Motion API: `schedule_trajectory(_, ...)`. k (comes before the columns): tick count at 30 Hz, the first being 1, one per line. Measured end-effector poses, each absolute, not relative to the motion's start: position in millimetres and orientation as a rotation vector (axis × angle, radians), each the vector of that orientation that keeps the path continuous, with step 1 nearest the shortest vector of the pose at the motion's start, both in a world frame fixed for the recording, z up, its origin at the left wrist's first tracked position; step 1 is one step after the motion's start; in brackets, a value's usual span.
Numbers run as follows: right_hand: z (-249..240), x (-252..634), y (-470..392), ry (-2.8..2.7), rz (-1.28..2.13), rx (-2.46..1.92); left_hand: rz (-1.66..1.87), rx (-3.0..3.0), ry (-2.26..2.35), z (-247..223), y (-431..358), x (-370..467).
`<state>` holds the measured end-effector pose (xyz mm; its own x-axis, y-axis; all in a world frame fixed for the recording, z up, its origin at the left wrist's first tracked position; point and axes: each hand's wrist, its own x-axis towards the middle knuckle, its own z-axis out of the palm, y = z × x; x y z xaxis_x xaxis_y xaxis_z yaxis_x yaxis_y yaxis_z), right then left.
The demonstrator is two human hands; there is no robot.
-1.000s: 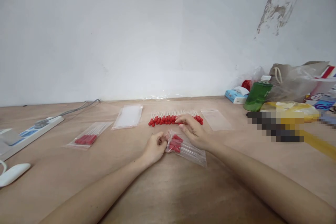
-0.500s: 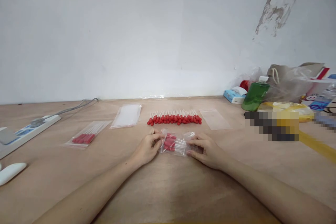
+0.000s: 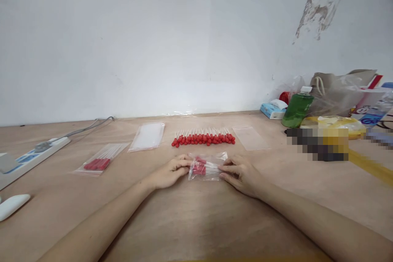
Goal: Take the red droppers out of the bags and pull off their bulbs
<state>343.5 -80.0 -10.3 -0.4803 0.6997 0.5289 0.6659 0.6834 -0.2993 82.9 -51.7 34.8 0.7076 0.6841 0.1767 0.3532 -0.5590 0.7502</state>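
Note:
Between my hands is a clear plastic bag (image 3: 210, 167) holding several red-tipped white sticks, red ends toward the left. My left hand (image 3: 172, 171) grips the bag's left edge with its fingertips. At the right end, the thumb and fingers of my right hand (image 3: 241, 173) pinch the plastic. Just beyond lies a row of loose red-tipped sticks (image 3: 204, 138), red ends facing me. A filled bag (image 3: 98, 163) of the same sticks rests to the left. Flat clear bags are stacked (image 3: 147, 136) left of the row, and another flat bag (image 3: 251, 138) lies right of it.
On the left are a white power strip (image 3: 37, 156) with a grey cable and a white object (image 3: 14, 206). At the back right stand a tissue pack (image 3: 272, 110), a green bottle (image 3: 297, 107), and plastic bags, with a yellow package (image 3: 334, 126) in front.
The fingers of my left hand have straightened and lie flatter at the bag's left edge. My right hand has hardly moved. The view has shifted slightly.

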Motion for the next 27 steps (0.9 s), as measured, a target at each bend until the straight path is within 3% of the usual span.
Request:
schedule_trajectory(19,-11,345,-79,-2.242,0.226,-1.145,0.756,2.577,1.004,16,-62,100)
schedule_trajectory(27,-10,345,-79,-2.248,0.234,-1.166,0.640,2.623,0.892,18,-59,95)
